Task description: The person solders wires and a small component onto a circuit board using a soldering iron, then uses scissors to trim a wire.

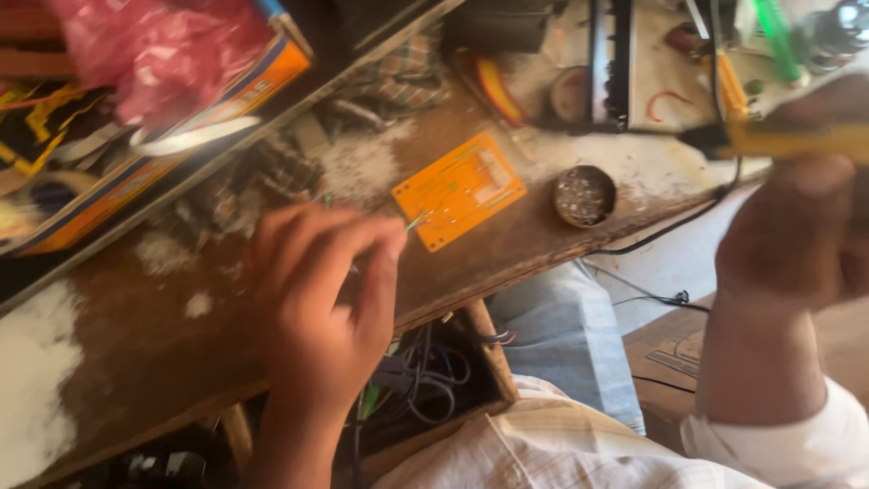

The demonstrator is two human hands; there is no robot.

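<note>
My left hand [321,290] hovers over the worn wooden bench [145,353], fingers pinched on a thin wire [415,221] whose tip reaches the near corner of an orange circuit board [459,190] lying flat. My right hand [801,226] is raised at the right, blurred, closed around a yellow-handled soldering iron [787,140] with a black cord trailing down from it. A small round tin [584,196] with greyish contents sits on the bench right of the board.
An orange-edged box [181,118] with a pink plastic bag [154,50] lies at the back left. Tools, a green pen [777,36] and parts crowd the back right. Loose wires [425,371] hang under the bench edge. White powdery patches cover the wood.
</note>
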